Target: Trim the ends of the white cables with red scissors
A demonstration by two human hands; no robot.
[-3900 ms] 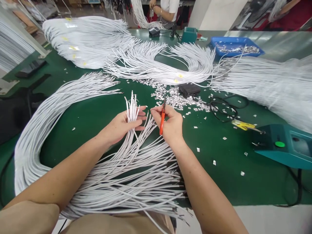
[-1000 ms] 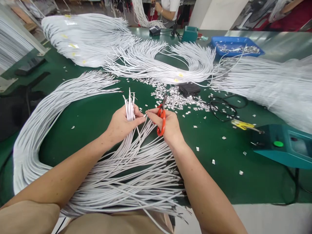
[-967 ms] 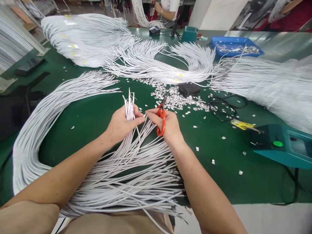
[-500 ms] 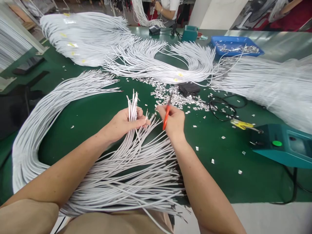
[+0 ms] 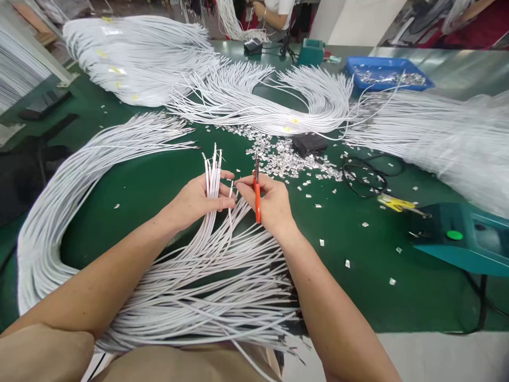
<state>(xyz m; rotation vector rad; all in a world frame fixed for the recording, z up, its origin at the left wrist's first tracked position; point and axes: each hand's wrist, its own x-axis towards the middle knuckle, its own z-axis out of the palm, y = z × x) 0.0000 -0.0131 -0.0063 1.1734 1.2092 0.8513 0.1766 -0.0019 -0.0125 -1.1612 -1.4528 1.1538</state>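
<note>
My left hand [image 5: 199, 199] is closed around several white cables [image 5: 212, 178], their ends standing up above the fingers. One more cable [image 5: 230, 196] rises beside its thumb and fingertips. Close to that cable, my right hand [image 5: 272, 204] is closed on orange-handled scissors [image 5: 257, 196], whose dark blades point away from me. Its fingertips are near the single cable's end; whether they touch it I cannot tell. Below both hands a thick bundle of white cables [image 5: 207, 302] lies across the table, dark ends to the right.
Silvery metal pieces [image 5: 282, 159] are scattered around a black block [image 5: 309, 144]. Beyond are a blue tray [image 5: 389, 77] and cable bundles [image 5: 139, 58]. At right lie yellow-handled cutters [image 5: 397, 203] beside a teal machine [image 5: 469, 239]. A person's arm [image 5: 274, 16] shows across the table.
My right hand has moved left with the scissors, closer to my left hand. A single cable now stands upright at my left fingertips. The scissors have turned more upright.
</note>
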